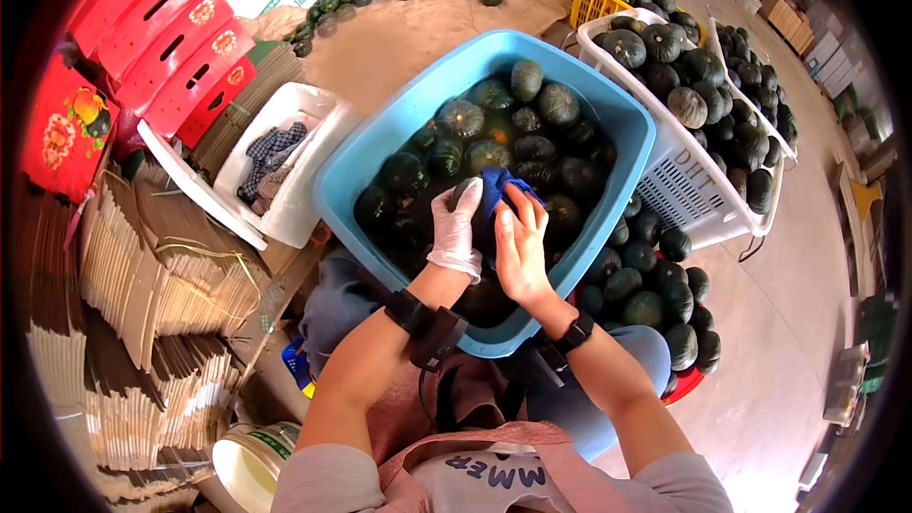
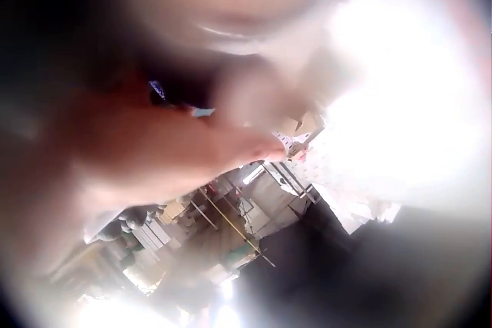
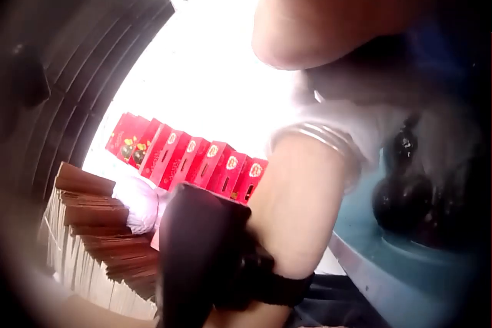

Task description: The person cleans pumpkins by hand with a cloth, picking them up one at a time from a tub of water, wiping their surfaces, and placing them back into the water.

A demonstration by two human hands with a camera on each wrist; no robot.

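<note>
In the head view, the gloved left hand (image 1: 456, 226) grips a dark green squash (image 1: 463, 192), mostly hidden by the glove and cloth. Close against it, the bare right hand (image 1: 521, 247) holds a bunched blue cloth (image 1: 492, 195), thumb and fingers pointing away from the body. Both hands are over a blue tub (image 1: 622, 147) of water with many dark squashes (image 1: 462, 118). The left wrist view is blurred and shows a bare hand and forearm (image 2: 154, 151). The left glove's cuff (image 3: 319, 136) appears in the right wrist view.
Right of the tub stand a white crate (image 1: 679, 185) of squashes and a yellow crate (image 1: 591, 2); a squash pile (image 1: 646, 309) lies nearer. Left are a white foam box (image 1: 294, 199) with cloths, red boxes (image 1: 157, 9) and stacked cardboard (image 1: 114, 266). A bucket (image 1: 242, 465) stands lower left.
</note>
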